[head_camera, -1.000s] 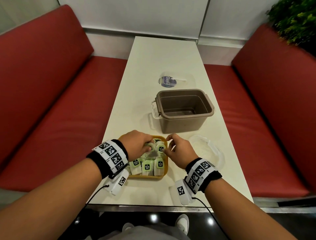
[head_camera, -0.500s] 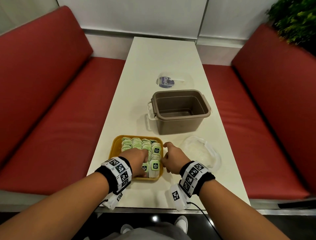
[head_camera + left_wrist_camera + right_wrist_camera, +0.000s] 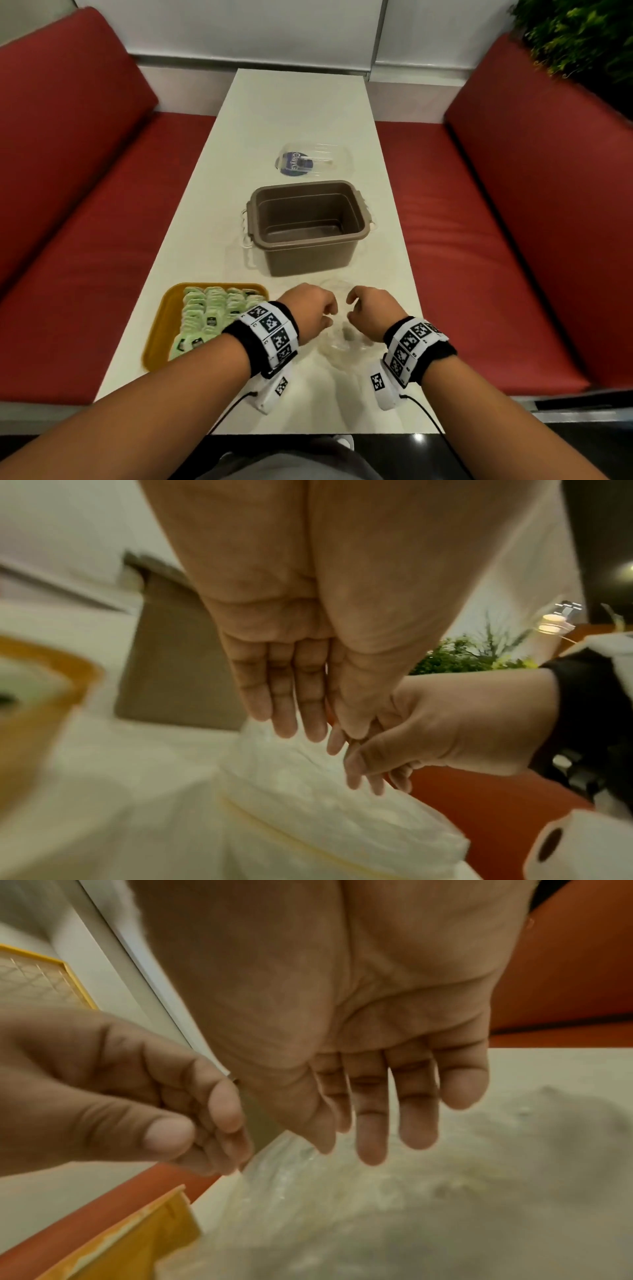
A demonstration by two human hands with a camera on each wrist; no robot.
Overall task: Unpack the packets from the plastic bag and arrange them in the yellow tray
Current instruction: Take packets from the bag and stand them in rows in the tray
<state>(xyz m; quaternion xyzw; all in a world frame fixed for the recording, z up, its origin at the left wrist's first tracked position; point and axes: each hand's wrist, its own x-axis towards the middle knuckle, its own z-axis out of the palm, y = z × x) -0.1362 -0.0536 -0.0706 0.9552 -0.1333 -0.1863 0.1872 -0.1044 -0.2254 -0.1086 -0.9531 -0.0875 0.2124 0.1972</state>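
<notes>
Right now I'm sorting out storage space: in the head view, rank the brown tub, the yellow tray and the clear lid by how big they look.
1. brown tub
2. yellow tray, close to the tub in apparent size; a forearm covers part of it, and it lies nearer the camera, so this order is unsure
3. clear lid, plainly smallest, though farthest away

Place: we sit in a diner-style booth | red benches point(image 3: 85, 212) flank a narrow white table point(image 3: 301, 113) | plant point(image 3: 582, 34) behind.

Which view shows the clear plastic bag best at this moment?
The left wrist view: the plastic bag fills the lower frame, crumpled on the table under both hands. The right wrist view shows it blurred. The head view shows only a faint transparent patch between the left hand and right hand.
</notes>
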